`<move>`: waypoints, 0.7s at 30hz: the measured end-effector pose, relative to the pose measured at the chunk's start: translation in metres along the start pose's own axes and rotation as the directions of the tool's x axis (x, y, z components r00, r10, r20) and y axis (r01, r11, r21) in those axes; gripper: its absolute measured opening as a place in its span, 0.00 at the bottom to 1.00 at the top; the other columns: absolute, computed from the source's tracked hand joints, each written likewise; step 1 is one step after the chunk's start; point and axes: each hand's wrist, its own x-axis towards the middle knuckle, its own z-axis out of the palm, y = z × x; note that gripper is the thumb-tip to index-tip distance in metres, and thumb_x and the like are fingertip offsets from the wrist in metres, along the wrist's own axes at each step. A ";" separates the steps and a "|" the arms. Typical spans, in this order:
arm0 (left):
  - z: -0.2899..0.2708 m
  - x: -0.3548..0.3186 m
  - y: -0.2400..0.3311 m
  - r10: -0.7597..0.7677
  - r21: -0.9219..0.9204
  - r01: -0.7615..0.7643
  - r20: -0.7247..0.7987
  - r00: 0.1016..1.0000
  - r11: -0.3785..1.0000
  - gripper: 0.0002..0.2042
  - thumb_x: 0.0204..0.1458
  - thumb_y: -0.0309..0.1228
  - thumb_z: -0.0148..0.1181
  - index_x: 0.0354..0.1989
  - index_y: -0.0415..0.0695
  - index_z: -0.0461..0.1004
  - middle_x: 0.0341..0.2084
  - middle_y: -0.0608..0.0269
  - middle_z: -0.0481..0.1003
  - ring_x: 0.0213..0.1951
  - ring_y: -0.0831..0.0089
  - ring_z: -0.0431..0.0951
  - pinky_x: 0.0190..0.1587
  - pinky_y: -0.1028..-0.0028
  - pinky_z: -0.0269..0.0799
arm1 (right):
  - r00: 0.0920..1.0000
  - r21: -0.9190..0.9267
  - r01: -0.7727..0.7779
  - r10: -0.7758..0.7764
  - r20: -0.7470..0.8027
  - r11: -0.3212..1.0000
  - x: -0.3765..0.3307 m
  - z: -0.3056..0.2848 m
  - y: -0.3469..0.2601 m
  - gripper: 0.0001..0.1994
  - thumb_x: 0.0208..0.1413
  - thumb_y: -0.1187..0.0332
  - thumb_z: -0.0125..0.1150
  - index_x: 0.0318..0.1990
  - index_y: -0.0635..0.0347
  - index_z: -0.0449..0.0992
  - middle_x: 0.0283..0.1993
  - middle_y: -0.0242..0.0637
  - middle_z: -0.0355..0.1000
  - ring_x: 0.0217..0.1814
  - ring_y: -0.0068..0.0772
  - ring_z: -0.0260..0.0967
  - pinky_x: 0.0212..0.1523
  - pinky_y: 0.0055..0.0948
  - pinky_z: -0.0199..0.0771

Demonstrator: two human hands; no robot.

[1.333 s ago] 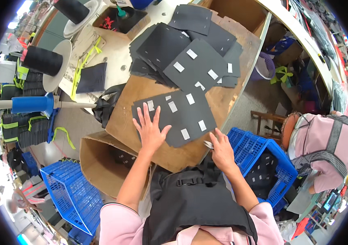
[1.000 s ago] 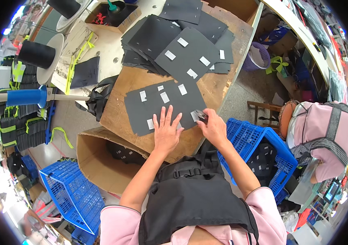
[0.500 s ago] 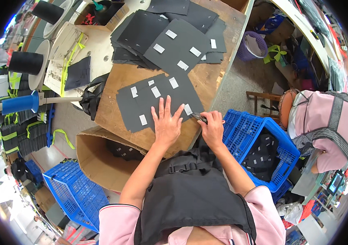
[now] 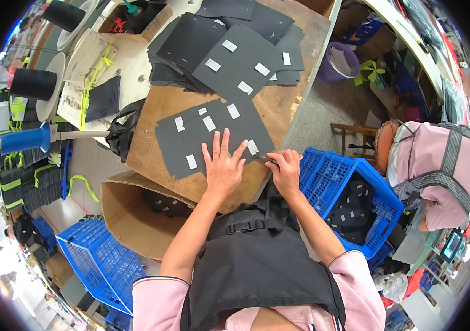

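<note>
My left hand lies flat with spread fingers on a dark grey fabric panel that bears several white rectangular patches. At the panel's right edge, my right hand is closed on small metal snips. Their tips are beside the white patch nearest my left index finger; whether they touch it is too small to tell. Further up the wooden tabletop, a loose pile of similar dark panels overlaps the far edge of this one.
Beneath the table's near edge stands a cardboard box with dark pieces inside. Blue plastic crates stand at left and right. Black thread cones are at far left. A person in pink sits at right.
The whole picture has shifted very slightly. Both hands keep their places on the panel, and the snips' tips sit a little further left, closer under the white patch.
</note>
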 end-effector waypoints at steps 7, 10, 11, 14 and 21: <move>-0.001 -0.001 0.001 -0.001 -0.026 0.001 -0.011 1.000 1.000 0.26 0.48 0.35 0.59 0.58 0.63 0.65 0.67 0.57 0.47 0.68 0.56 0.43 0.64 0.45 0.36 | 1.000 -0.031 -0.003 0.003 0.005 1.000 0.000 0.004 0.002 0.10 0.38 0.74 0.65 0.32 0.58 0.75 0.29 0.35 0.65 0.36 0.40 0.61 0.39 0.36 0.61; 0.000 -0.001 0.001 0.000 -0.032 0.000 -0.011 1.000 0.999 0.25 0.48 0.35 0.59 0.58 0.64 0.65 0.67 0.57 0.47 0.68 0.56 0.43 0.64 0.45 0.35 | 0.996 0.001 -0.075 0.075 -0.055 0.997 -0.006 0.000 0.000 0.10 0.38 0.74 0.66 0.32 0.58 0.76 0.29 0.35 0.65 0.36 0.40 0.61 0.39 0.36 0.61; 0.000 -0.001 0.001 -0.001 -0.033 0.001 -0.012 1.000 0.999 0.25 0.48 0.35 0.59 0.58 0.64 0.65 0.67 0.57 0.47 0.68 0.56 0.43 0.64 0.45 0.35 | 0.996 0.001 -0.073 0.073 -0.055 0.997 -0.005 0.001 0.000 0.10 0.38 0.74 0.66 0.32 0.58 0.76 0.29 0.35 0.65 0.36 0.40 0.61 0.39 0.36 0.61; 0.001 -0.002 0.000 -0.006 -0.027 0.006 -0.008 1.000 1.000 0.25 0.48 0.35 0.59 0.58 0.64 0.65 0.67 0.57 0.46 0.68 0.56 0.43 0.64 0.45 0.35 | 0.997 0.061 -0.074 0.075 -0.005 0.995 -0.004 0.003 0.000 0.10 0.37 0.74 0.66 0.32 0.58 0.76 0.29 0.35 0.65 0.35 0.40 0.61 0.39 0.36 0.61; 0.001 0.000 0.000 -0.003 -0.040 0.003 -0.014 1.000 0.999 0.26 0.48 0.35 0.60 0.59 0.64 0.65 0.67 0.58 0.46 0.68 0.57 0.43 0.64 0.45 0.35 | 0.998 -0.004 -0.056 0.056 -0.018 0.998 0.000 0.000 0.000 0.10 0.38 0.74 0.66 0.31 0.58 0.76 0.29 0.35 0.65 0.36 0.39 0.62 0.39 0.35 0.60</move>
